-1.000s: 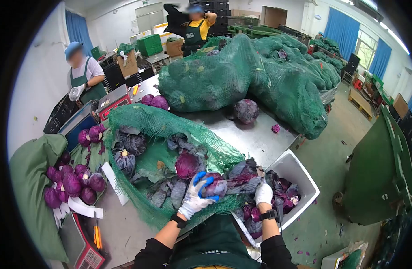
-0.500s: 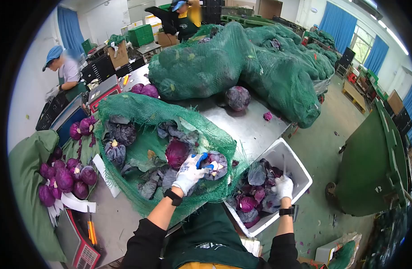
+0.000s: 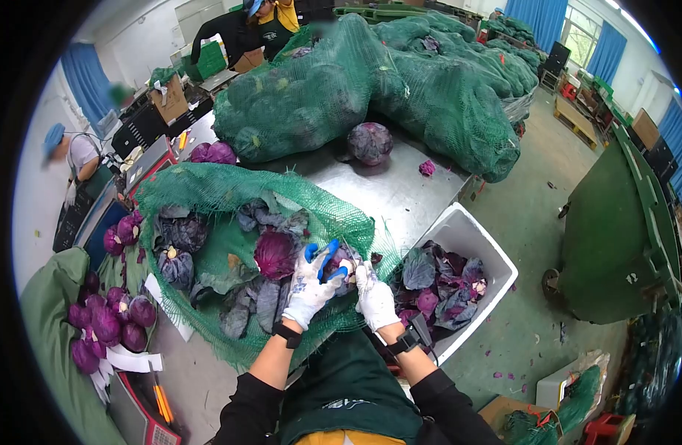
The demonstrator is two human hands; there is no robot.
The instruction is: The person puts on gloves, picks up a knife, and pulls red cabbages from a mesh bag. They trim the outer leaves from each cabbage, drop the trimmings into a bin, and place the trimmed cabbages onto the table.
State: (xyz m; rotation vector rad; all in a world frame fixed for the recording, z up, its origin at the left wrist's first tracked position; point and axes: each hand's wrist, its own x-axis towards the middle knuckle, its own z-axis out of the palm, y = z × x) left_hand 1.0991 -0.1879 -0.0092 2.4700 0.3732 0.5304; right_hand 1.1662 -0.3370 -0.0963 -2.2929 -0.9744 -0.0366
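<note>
My left hand (image 3: 311, 285), in a white glove with blue fingertips, holds a red cabbage (image 3: 336, 264) with a pale cut stem, at the right side of an open green net bag (image 3: 200, 174). Against the cabbage's right side, my right hand (image 3: 374, 297), also gloved, is closed around a knife (image 3: 351, 251); only part of its thin blade shows. Another purple cabbage (image 3: 274, 254) lies left of my left hand in the bag, among loose dark leaves (image 3: 268, 298). Two darker, leafy cabbages are at the bag's left side.
A white foam box (image 3: 497, 278) of trimmed leaves stands at the right. Full net bags (image 3: 296, 104) lie across the metal table (image 3: 400, 189). Peeled cabbages (image 3: 107, 325) are heaped at left. A green bin (image 3: 615, 237) stands right; two people (image 3: 81, 152) (image 3: 274, 30) are behind.
My right hand has moved left with the knife, from above the white box to the cabbage under my left hand. The whole view has shifted slightly.
</note>
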